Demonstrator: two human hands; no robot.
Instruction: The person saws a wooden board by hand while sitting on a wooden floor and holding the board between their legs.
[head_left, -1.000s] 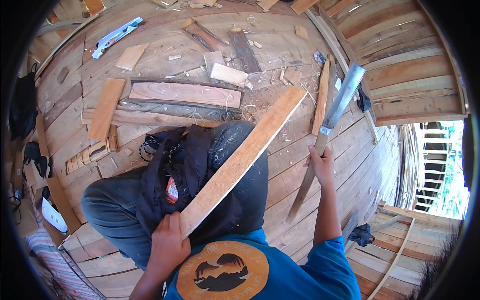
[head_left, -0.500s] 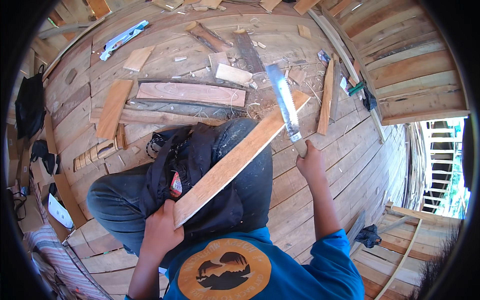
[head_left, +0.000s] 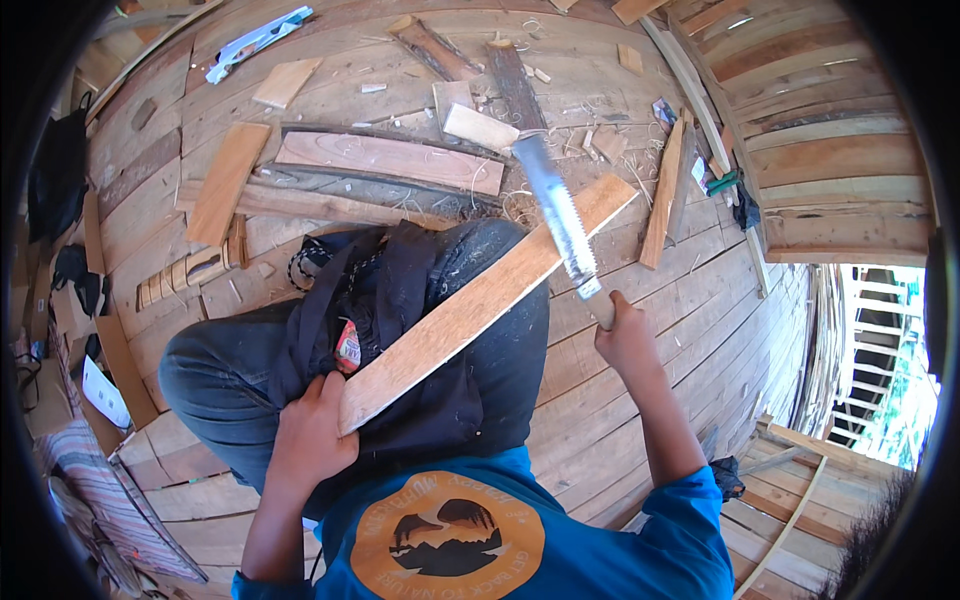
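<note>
Metal saw point(head_left: 566, 235) gripped by the right fingers point(head_left: 621, 312), earlier aside, now crosses the plank point(head_left: 465, 313) the left fingers point(head_left: 327, 388) clasp.

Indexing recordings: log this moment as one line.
left hand: holds flat tan wooden board; right hand: grips silver toothed metal saw; saw across board, contact unclear

From my end I take this for a makeshift woodworking spot inside a rough timber building. I see a bare board floor point(head_left: 680, 335), a plank wall point(head_left: 825, 135) and, at the far right, a slatted opening point(head_left: 872, 345) bright with daylight. Sawn offcuts point(head_left: 287, 83), a bark-edged slab point(head_left: 516, 88) and curled wood shavings point(head_left: 519, 206) litter the boards, and I see a handsaw point(head_left: 556, 210) out over a long plank point(head_left: 470, 308). Cardboard boxes point(head_left: 124, 372) and a striped cloth point(head_left: 122, 512) at the left suggest that the space also serves for storage.
</note>
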